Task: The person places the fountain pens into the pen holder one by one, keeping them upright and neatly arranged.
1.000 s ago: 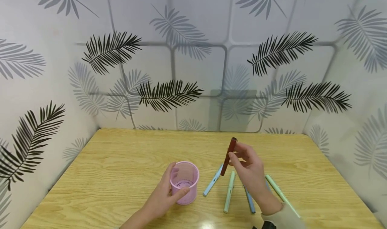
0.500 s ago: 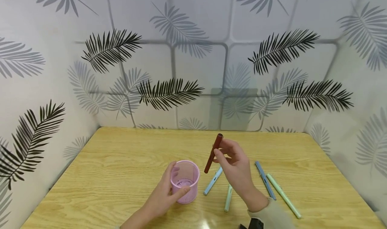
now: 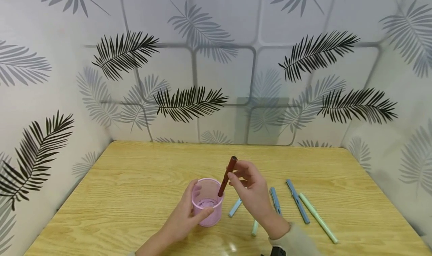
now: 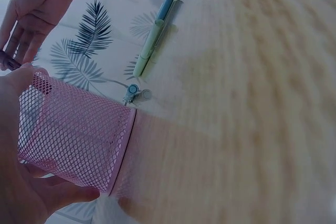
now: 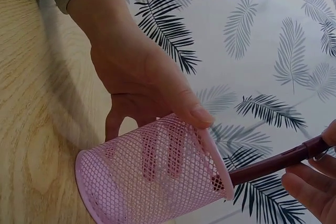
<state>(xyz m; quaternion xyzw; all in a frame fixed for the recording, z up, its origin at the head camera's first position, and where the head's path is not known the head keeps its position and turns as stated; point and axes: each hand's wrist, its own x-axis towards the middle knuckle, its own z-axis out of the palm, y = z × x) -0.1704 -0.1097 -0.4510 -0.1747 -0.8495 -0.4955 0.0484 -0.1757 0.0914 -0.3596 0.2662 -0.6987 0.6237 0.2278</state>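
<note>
A pink mesh pen cup (image 3: 210,219) stands upright on the table, and my left hand (image 3: 183,215) grips it around its side, thumb in front near the rim. My right hand (image 3: 254,191) pinches a dark red pen (image 3: 227,176) between thumb and fingers, tilted with its top leaning right. In the right wrist view the lower end of the red pen (image 5: 273,165) dips just inside the rim of the mesh cup (image 5: 149,174). No other pen shows inside the cup. In the left wrist view the cup's mesh wall (image 4: 79,129) fills the lower left.
Right of the cup lie a light blue pen (image 3: 235,208) and a light green pen (image 3: 254,228), both partly hidden by the right hand. Farther right are two blue pens (image 3: 275,200), (image 3: 298,201) and another green pen (image 3: 318,217). A leaf-patterned backdrop (image 3: 216,124) surrounds the wooden table (image 3: 135,181).
My right hand has carried the red pen leftward from above the other pens, then lowered its end into the cup's opening. My left hand has stayed on the cup.
</note>
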